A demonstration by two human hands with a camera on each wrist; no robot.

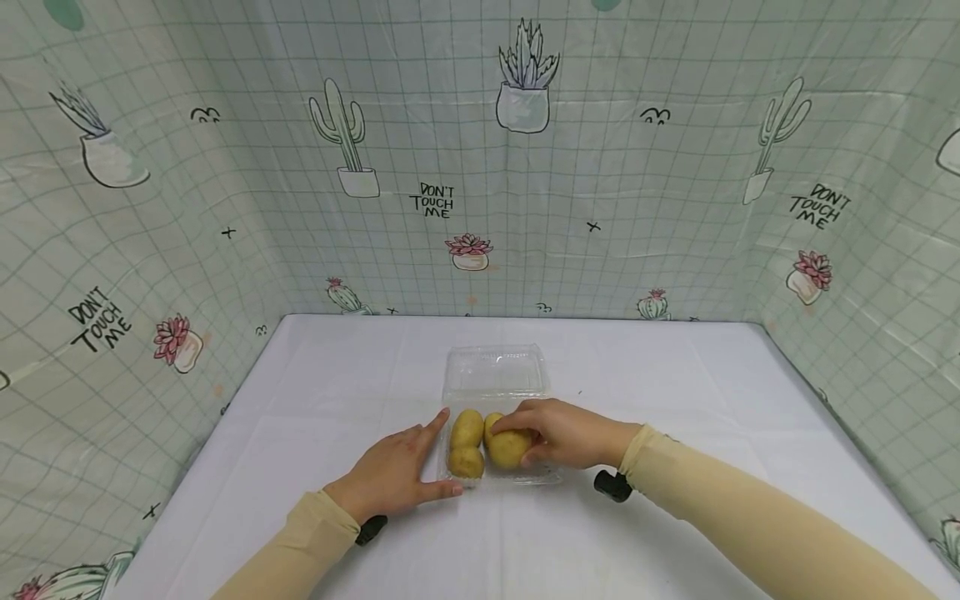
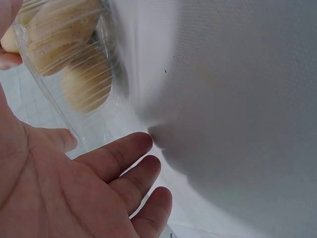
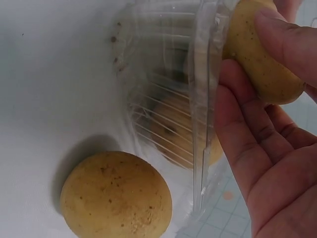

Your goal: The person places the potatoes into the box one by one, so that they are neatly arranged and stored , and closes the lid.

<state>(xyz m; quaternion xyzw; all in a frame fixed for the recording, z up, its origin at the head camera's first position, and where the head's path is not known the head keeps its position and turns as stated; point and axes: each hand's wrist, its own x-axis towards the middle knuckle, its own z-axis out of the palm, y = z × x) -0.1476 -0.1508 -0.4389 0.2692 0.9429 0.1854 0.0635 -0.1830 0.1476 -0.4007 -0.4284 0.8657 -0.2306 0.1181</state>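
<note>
A clear plastic clamshell box [image 1: 536, 477] lies with its lid [image 1: 495, 371] folded back behind it. Two yellow potatoes, one at the back [image 1: 467, 427] and one in front [image 1: 466, 462], fill its left side. My right hand [image 1: 567, 433] pinches another potato [image 1: 507, 451] between thumb and fingers over the right side, beside a partly covered potato [image 1: 492, 423]. In the right wrist view, one more potato [image 3: 117, 196] rests on the table outside the box. My left hand [image 1: 392, 468] has its fingers spread at the box's left and front edges.
A white cloth covers the table [image 1: 360, 358]. Patterned curtains [image 1: 465, 150] with cactus drawings rise behind the table and at both sides. Each wrist carries a black camera, the right one [image 1: 612, 485] hanging near the tabletop.
</note>
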